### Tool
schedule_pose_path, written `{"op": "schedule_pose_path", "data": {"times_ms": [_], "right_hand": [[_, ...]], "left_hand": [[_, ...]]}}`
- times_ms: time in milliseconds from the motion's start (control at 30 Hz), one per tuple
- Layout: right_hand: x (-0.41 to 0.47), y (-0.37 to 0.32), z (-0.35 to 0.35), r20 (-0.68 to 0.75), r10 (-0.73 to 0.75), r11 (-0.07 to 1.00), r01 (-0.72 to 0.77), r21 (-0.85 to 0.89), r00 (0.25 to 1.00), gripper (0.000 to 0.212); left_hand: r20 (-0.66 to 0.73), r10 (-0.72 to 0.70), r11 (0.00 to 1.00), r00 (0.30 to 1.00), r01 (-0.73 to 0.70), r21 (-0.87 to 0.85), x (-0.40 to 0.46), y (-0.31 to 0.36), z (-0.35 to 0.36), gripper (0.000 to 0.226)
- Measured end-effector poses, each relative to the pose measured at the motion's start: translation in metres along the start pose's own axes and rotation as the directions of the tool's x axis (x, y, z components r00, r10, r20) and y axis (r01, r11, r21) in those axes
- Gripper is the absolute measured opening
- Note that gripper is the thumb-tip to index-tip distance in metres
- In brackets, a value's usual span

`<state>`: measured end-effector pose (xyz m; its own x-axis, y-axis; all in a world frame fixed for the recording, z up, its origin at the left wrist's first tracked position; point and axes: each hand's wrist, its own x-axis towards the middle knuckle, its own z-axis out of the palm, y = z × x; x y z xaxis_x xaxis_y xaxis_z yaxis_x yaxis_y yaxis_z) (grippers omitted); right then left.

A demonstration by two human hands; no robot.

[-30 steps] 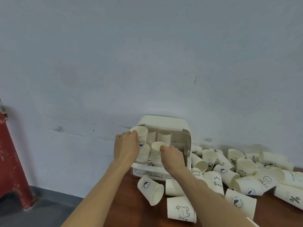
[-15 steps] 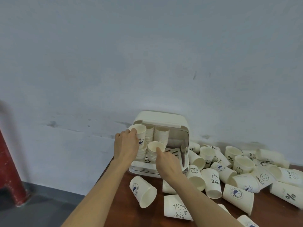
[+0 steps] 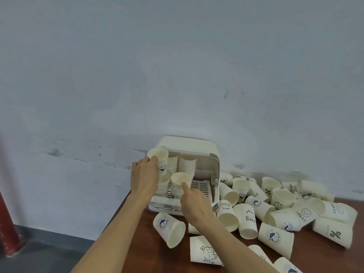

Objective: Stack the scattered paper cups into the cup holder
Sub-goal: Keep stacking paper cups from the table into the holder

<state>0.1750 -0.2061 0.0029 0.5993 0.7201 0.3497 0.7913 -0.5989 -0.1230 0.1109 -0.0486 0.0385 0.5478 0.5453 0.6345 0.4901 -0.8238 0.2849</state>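
The cup holder (image 3: 195, 146) stood at the table's (image 3: 145, 229) far edge against the wall (image 3: 177, 66), its front open, with cup stacks (image 3: 187, 164) inside. The left hand (image 3: 145, 178) gripped a whale-print cup (image 3: 160, 160) at the holder's left front corner — fingers curled round it. The right hand (image 3: 194, 203) touched the front stack (image 3: 180, 184) with its forefinger; the other fingers' pose could not be told. Scattered cups (image 3: 285, 205) lay right of and before the holder.

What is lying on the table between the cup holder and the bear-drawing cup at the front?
Head view: the right forearm crosses there, over a partly hidden cup.
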Motion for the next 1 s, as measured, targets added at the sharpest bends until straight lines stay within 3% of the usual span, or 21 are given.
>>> {"op": "schedule_pose_path", "data": {"times_ms": [200, 433, 600, 867, 1000], "right_hand": [[-0.004, -0.002, 0.003, 0.02, 0.022, 0.999, -0.022, 0.028, 1.0, 0.043], [-0.01, -0.002, 0.008, 0.044, 0.032, 0.998, -0.034, 0.051, 0.999, 0.034], [-0.015, -0.002, 0.006, 0.026, 0.031, 0.998, -0.033, 0.054, 0.999, 0.036], [-0.034, -0.001, -0.012, -0.008, 0.033, 0.994, -0.032, 0.106, 0.999, 0.033], [-0.051, 0.005, -0.019, -0.038, 0.055, 0.988, -0.049, 0.145, 0.998, 0.032]], "left_hand": [[0.157, 0.061, 0.99, 0.986, -0.079, 0.113, -0.006, -0.005, 0.007, 0.024], [0.414, 0.031, 0.949, 0.91, -0.156, 0.272, -0.032, -0.007, 0.016, 0.047], [0.371, 0.034, 0.966, 0.928, -0.125, 0.226, -0.046, -0.003, 0.017, 0.073], [0.322, 0.093, 0.989, 0.942, -0.125, 0.08, -0.077, 0.017, -0.002, 0.04], [0.309, 0.139, 0.989, 0.941, -0.149, 0.009, -0.096, 0.024, -0.008, 0.034]]}}
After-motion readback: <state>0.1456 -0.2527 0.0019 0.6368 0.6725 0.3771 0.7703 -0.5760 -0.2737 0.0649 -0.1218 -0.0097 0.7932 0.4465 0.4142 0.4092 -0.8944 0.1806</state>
